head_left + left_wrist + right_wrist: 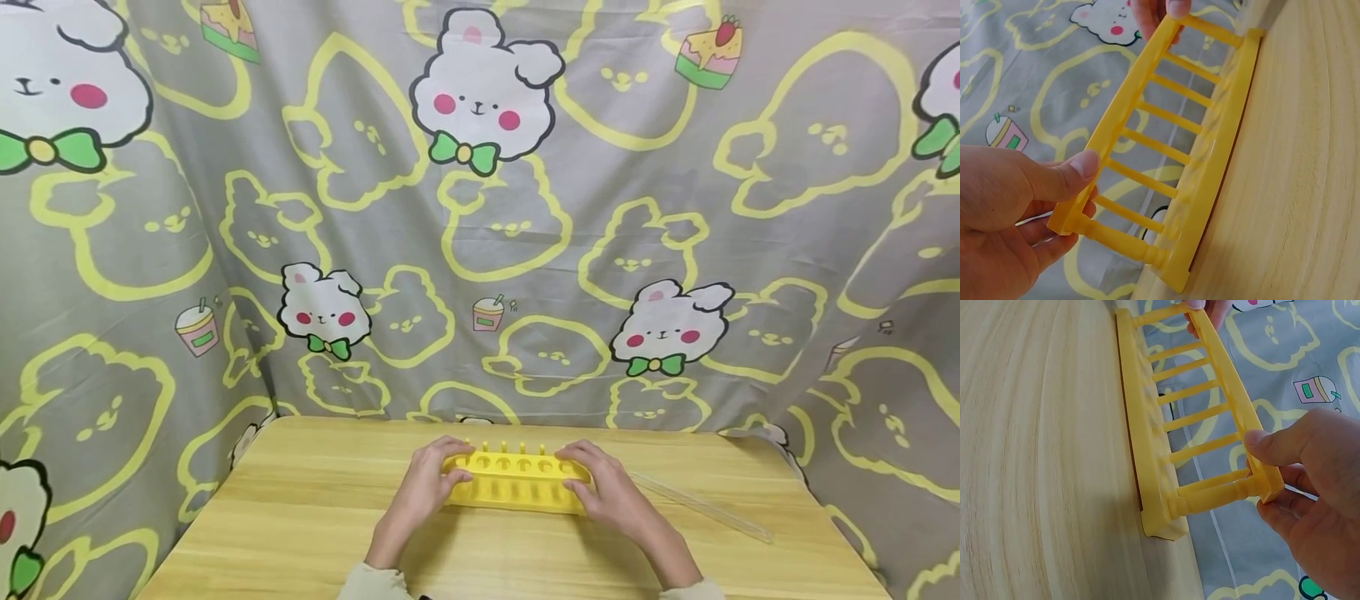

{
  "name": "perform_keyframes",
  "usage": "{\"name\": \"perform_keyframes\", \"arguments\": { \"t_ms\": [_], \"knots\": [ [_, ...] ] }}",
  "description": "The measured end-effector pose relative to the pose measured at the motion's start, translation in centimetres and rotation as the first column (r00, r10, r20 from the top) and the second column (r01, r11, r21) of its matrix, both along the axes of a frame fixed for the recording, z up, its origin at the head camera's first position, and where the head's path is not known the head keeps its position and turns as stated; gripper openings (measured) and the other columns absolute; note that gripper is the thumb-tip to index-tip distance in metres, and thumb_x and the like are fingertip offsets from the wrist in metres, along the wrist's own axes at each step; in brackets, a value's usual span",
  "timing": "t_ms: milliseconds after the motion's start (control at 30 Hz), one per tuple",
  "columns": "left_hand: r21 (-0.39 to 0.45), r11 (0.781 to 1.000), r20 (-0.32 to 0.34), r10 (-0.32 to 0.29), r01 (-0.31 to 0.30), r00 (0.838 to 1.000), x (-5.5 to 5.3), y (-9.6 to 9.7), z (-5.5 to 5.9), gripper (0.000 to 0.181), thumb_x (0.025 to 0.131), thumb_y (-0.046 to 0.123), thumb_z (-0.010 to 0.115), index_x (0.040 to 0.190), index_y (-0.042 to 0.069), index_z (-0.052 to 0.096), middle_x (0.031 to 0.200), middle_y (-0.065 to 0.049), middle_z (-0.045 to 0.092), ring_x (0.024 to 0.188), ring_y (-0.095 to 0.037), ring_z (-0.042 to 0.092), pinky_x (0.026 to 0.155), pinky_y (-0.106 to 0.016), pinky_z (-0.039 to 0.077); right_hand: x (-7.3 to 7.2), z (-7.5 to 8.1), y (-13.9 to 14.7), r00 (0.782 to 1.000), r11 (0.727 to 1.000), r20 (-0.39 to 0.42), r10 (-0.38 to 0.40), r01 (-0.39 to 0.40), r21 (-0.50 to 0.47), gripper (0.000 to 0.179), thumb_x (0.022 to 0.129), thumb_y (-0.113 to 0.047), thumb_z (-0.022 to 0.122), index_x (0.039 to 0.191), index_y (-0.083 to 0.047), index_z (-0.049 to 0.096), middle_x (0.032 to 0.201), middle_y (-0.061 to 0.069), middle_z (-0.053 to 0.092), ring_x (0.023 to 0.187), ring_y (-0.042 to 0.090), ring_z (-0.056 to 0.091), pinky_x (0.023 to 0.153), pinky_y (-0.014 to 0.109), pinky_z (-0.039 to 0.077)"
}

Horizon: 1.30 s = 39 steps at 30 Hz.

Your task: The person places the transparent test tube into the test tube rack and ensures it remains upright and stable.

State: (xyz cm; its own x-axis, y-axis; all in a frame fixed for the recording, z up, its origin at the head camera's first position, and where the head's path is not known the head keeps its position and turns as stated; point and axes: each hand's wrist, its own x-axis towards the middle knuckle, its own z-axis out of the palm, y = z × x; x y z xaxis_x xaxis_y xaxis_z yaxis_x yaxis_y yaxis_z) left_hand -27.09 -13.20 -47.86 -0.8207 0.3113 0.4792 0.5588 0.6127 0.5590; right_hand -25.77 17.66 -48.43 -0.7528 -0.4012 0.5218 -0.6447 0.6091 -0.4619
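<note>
A yellow plastic test tube rack (517, 493) stands upright on the wooden table, with a row of round holes in its top plate and a row of pegs behind. My left hand (429, 479) grips the left end of that top plate, thumb in front and fingers behind. At the opposite end my right hand (606, 483) pinches the plate in the same way. Up close in the left wrist view, the rack's base (1222, 169) rests on the wood, and thin posts join it to the top plate (1235, 394). No tubes show in the holes.
To the right of the rack a clear, thin rod or tube (705, 507) lies slantwise on the wooden table (300, 517). Behind and at both sides hangs a grey curtain (525, 275) printed with cartoon animals, reaching down to the table's far edge.
</note>
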Motion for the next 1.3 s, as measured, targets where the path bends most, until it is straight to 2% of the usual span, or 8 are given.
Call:
{"name": "perform_keyframes", "arguments": {
  "t_ms": [167,333,500,667,867,1133,1300],
  "knots": [
    [0.008,1.000,0.000,0.006,-0.006,1.000,-0.1,-0.1,-0.1,0.036,0.079,-0.001,0.084,0.113,-0.002,0.074,0.116,-0.016,0.072,0.110,-0.034,0.068,0.099,-0.047,0.056,-0.1,0.1,-0.2,1.000,1.000,0.026,0.006,-0.005,-0.006,0.041,0.085,0.005,0.078,0.124,-0.003,0.068,0.122,0.007,0.066,0.113,0.031,0.066,0.097,0.051,0.056],
    [0.006,1.000,0.019,-0.013,0.013,1.000,-0.2,-0.1,-0.2,0.036,0.080,0.001,0.083,0.115,-0.003,0.073,0.117,-0.016,0.071,0.111,-0.034,0.068,0.099,-0.046,0.056,0.2,0.0,-0.2,0.999,0.999,0.045,-0.031,0.032,-0.024,0.042,0.084,0.006,0.079,0.124,-0.003,0.070,0.122,0.006,0.067,0.112,0.031,0.066,0.097,0.051,0.056],
    [0.003,1.000,0.037,-0.007,0.007,0.999,-0.1,-0.3,-0.3,0.037,0.081,0.002,0.082,0.117,-0.003,0.073,0.118,-0.016,0.071,0.112,-0.035,0.067,0.099,-0.046,0.056,0.2,-0.3,-0.6,0.998,0.997,0.019,-0.059,0.060,-0.049,0.046,0.079,0.008,0.082,0.122,-0.004,0.071,0.120,0.005,0.068,0.110,0.029,0.067,0.096,0.049,0.057],
    [-0.026,1.000,0.044,0.004,-0.003,0.999,-0.1,-0.3,-0.3,0.036,0.083,0.004,0.082,0.118,-0.002,0.073,0.119,-0.016,0.070,0.112,-0.035,0.067,0.099,-0.045,0.056,0.3,-0.5,-0.2,0.995,0.994,0.006,-0.098,0.099,-0.050,0.049,0.079,0.004,0.084,0.125,-0.002,0.069,0.123,0.009,0.068,0.112,0.031,0.067,0.095,0.050,0.057],
    [-0.029,1.000,0.044,0.001,0.000,0.999,-0.2,0.1,-0.1,0.036,0.084,0.005,0.082,0.118,-0.002,0.074,0.120,-0.016,0.070,0.114,-0.034,0.066,0.100,-0.045,0.056,0.7,0.2,1.0,0.990,0.992,-0.068,-0.121,0.118,-0.043,0.054,0.078,0.000,0.087,0.128,-0.001,0.068,0.124,0.011,0.068,0.113,0.034,0.067,0.092,0.054,0.058],
    [-0.021,1.000,0.026,0.000,0.000,1.000,-0.2,-0.1,0.0,0.036,0.083,0.003,0.082,0.117,-0.002,0.074,0.119,-0.017,0.071,0.112,-0.035,0.067,0.100,-0.046,0.056,1.5,0.9,2.2,0.991,0.990,-0.010,-0.136,0.136,-0.037,0.051,0.088,-0.014,0.083,0.135,-0.008,0.065,0.132,0.012,0.065,0.120,0.039,0.063,0.098,0.061,0.052],
    [-0.017,1.000,0.015,-0.008,0.008,1.000,-0.2,-0.1,-0.2,0.036,0.082,0.003,0.082,0.117,-0.003,0.074,0.118,-0.017,0.071,0.111,-0.036,0.067,0.099,-0.046,0.056,1.8,1.0,3.2,0.982,0.983,-0.060,-0.180,0.179,-0.025,0.051,0.086,-0.008,0.082,0.134,-0.007,0.065,0.130,0.012,0.066,0.118,0.039,0.064,0.097,0.062,0.051]
  ]
}}
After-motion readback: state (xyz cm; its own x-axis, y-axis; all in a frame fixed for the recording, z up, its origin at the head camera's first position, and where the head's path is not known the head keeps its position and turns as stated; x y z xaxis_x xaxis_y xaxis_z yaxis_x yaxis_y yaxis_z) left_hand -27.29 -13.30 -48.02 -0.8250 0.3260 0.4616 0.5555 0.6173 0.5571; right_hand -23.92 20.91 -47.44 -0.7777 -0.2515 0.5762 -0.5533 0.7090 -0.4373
